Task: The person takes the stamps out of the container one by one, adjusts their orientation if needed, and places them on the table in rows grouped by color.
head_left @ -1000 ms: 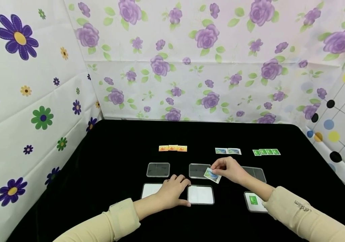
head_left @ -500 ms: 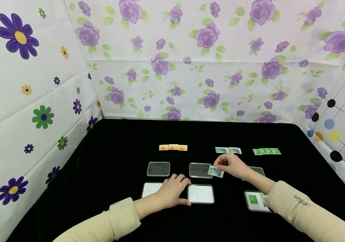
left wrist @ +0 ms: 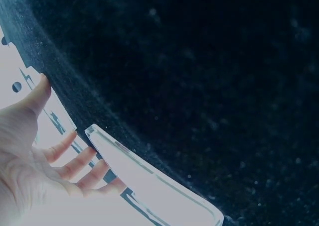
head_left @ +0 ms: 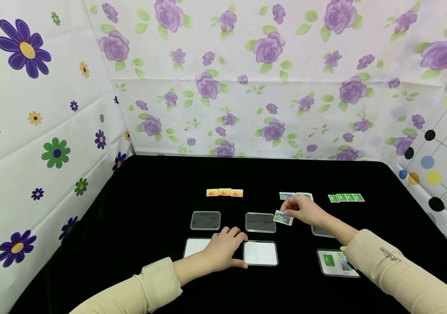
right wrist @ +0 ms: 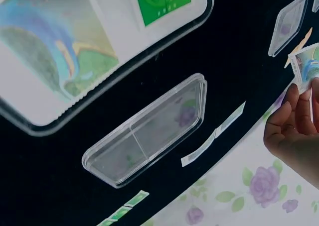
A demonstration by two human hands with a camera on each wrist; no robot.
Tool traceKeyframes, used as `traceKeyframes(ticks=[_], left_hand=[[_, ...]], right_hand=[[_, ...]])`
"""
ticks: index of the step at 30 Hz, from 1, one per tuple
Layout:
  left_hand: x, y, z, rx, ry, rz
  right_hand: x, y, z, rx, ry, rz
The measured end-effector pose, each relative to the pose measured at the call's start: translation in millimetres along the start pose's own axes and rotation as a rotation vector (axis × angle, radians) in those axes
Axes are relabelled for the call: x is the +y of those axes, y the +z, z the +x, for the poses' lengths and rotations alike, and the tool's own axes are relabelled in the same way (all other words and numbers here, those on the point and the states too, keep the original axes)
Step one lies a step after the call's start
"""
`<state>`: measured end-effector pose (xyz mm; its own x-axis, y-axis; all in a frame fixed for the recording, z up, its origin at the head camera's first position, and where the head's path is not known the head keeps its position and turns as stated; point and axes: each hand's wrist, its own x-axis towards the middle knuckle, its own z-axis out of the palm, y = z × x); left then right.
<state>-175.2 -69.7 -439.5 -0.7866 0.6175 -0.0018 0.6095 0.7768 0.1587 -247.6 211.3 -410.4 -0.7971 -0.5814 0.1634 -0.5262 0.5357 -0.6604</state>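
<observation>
My right hand (head_left: 306, 211) pinches a blue-and-green landscape stamp (head_left: 283, 217) by its edge, over the black cloth just right of the middle clear lid (head_left: 260, 223). The stamp's toothed edge shows in the right wrist view, where the hand (right wrist: 299, 116) is at the far right. My left hand (head_left: 225, 249) has its fingers spread between two white-bottomed cases, partly covering the left case (head_left: 194, 246). Its thumb and index finger are right at the near side of the middle case (head_left: 260, 253). Bright light washes out the left palm (left wrist: 30, 176) in its wrist view.
Three orange stamps (head_left: 225, 192) lie at the back, with landscape stamps (head_left: 287, 196) partly behind the right hand and several green stamps (head_left: 347, 198) farther right. Another clear lid (head_left: 205, 220) lies left. The right case (head_left: 333, 271) holds a green and a landscape stamp.
My right hand has moved back and slightly right with the stamp, away from the middle lid. More of the right case now shows. The left hand has stayed in place.
</observation>
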Motion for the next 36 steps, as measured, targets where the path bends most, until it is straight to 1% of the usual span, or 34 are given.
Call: traceKeyframes(ticks=[4, 11, 14, 21, 26, 31, 36], left_hand=[[0.5, -1.2, -0.6, -0.009, -0.007, -0.003], [0.4, 0.8, 0.0, -0.007, -0.004, -0.002], [0.2, 1.3, 0.2, -0.011, -0.009, -0.003], [0.1, 1.7, 0.1, -0.014, -0.012, 0.006], [0.1, 2.2, -0.7, -0.001, -0.001, 0.008], [0.1, 1.2, -0.9, 0.000, -0.009, -0.001], [0.5, -0.1, 0.6, -0.003, -0.003, -0.013]], right_hand=[[2.2, -2.3, 3.6, -0.017, -0.006, -0.023], [3.8, -4.8, 8.8, -0.015, -0.032, -0.048], [4.2, -5.9, 11.0, -0.018, -0.018, -0.050], [6.9, -9.6, 15.8, -0.006, 0.055, -0.058], [11.4, -11.1, 18.5, 0.009, 0.052, -0.061], [14.8, -14.9, 24.5, 0.024, 0.051, -0.096], [15.4, -20.3, 31.3, 0.011, 0.063, -0.109]])
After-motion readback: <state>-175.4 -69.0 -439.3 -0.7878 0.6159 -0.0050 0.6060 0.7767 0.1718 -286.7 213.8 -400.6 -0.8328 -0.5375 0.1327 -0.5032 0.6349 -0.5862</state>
